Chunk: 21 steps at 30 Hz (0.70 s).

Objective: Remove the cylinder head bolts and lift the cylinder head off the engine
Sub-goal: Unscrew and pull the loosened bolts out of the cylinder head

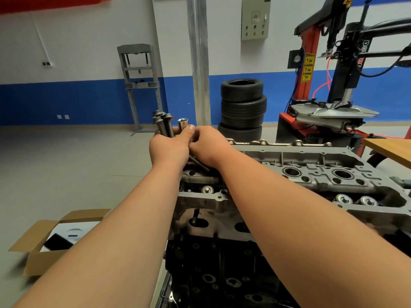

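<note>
Several cylinder head bolts (pixel 163 124) stand bunched in the gripping left hand (pixel 170 150). The right hand (pixel 209 145) touches it, its grasp unclear. The cylinder head (pixel 311 172) lies just below both.

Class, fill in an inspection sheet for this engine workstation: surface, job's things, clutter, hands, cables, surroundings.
Surface: grey floor; corner of a wooden tabletop at right.
Job's things: cylinder head sits on the engine block; several long bolts, heads up, and a silver socket are in hand.
Clutter: open cardboard box on the floor at left, with a dark flat item inside.
Hands: left hand grips the bolts; right hand has its fingers curled against the bundle, and what they hold is hidden.
Cables: red hose and black cables at the tyre changer.
Surroundings: stacked tyres, grey press frame, wall control box.
</note>
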Tool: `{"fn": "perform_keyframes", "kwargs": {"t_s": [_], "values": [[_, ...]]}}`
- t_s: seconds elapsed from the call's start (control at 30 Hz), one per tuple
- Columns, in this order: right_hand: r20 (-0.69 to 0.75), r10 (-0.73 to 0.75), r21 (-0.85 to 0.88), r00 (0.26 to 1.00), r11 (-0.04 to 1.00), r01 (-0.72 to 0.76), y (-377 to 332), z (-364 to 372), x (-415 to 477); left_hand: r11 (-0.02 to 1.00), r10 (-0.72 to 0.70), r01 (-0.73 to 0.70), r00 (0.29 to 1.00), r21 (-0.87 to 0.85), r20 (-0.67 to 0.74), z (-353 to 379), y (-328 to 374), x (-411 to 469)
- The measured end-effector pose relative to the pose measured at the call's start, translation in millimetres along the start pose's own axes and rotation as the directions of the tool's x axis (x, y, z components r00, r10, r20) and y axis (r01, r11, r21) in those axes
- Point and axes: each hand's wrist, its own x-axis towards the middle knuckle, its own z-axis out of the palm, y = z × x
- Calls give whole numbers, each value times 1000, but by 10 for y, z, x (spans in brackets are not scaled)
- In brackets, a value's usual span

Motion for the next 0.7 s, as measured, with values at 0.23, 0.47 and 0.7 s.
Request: {"fn": "perform_keyframes", "kwargs": {"t_s": [0.23, 0.47, 0.7], "values": [[31, -30, -6, 999, 1000, 30, 7, -4, -12, 999, 6, -7, 1000, 32, 24, 18, -6, 16], [-51, -57, 7, 997, 998, 57, -2, -2, -12, 1000, 3, -3, 1000, 8, -11, 16, 6, 14], [-12, -13, 10, 1000, 1000, 13, -8, -1, -6, 1000, 16, -15, 1000, 24, -23, 32, 8, 13]]}}
